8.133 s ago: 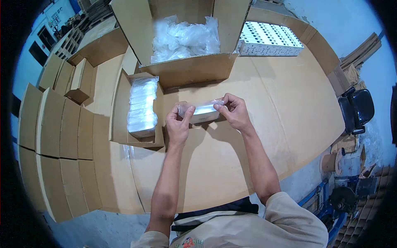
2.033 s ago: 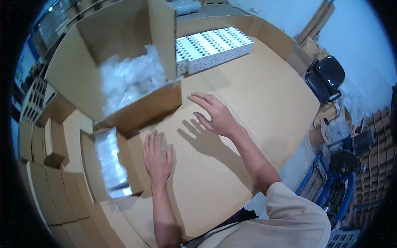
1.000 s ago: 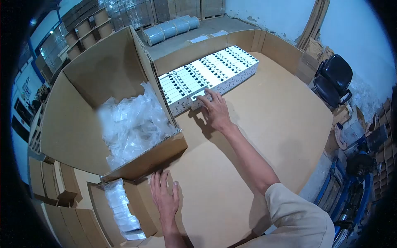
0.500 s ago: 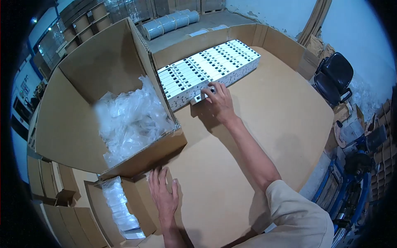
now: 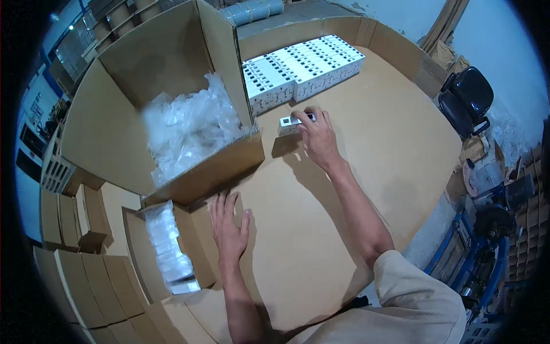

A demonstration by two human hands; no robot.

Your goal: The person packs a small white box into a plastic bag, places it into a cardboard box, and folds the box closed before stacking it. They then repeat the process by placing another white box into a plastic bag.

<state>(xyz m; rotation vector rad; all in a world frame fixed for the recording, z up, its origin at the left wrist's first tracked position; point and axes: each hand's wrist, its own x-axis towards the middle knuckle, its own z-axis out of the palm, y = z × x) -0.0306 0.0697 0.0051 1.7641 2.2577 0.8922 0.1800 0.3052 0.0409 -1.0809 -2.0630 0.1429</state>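
Observation:
Between its thumb and fingers, my right hand holds a small white rectangular unit with a dark square near its end. Behind it stands a block of similar white units, packed side by side in rows with dark squares on top; its front edge has a step. My left hand lies open, fingers spread, on the brown cardboard surface. It rests beside an open carton holding a row of plastic-wrapped pieces.
A large open cardboard box filled with clear plastic bags stands left of the white block. Several more cartons are at the lower left. A cardboard wall edges the surface. A black chair stands at the right.
My right hand has drawn the white unit away from the front of the block, toward me. My left hand stays flat on the surface. The view has tilted downward.

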